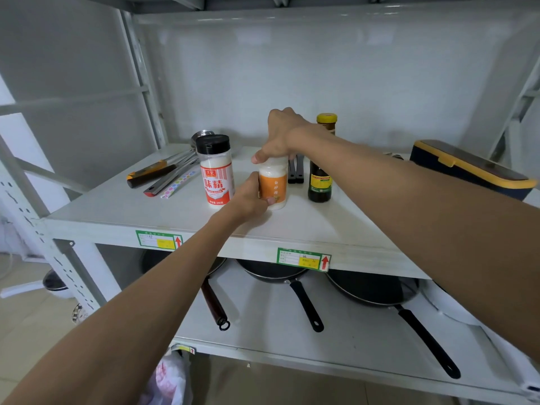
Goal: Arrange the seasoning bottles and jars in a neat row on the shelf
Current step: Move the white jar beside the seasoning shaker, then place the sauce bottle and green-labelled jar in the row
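Note:
Three seasoning containers stand on the white shelf [122,209]. A clear jar with a black cap and red label [215,171] is on the left. In the middle is an orange-labelled jar of white powder [273,182]; my left hand [248,200] wraps its lower body and my right hand [280,135] covers its top from above, hiding the lid. To the right, a dark sauce bottle with a yellow cap [321,173] stands upright, partly behind my right forearm.
Knives and utensils [163,173] lie at the back left of the shelf. A black item [295,171] sits behind the orange jar. A dark box with yellow trim [470,168] is at the right. Several frying pans [277,273] rest on the lower shelf.

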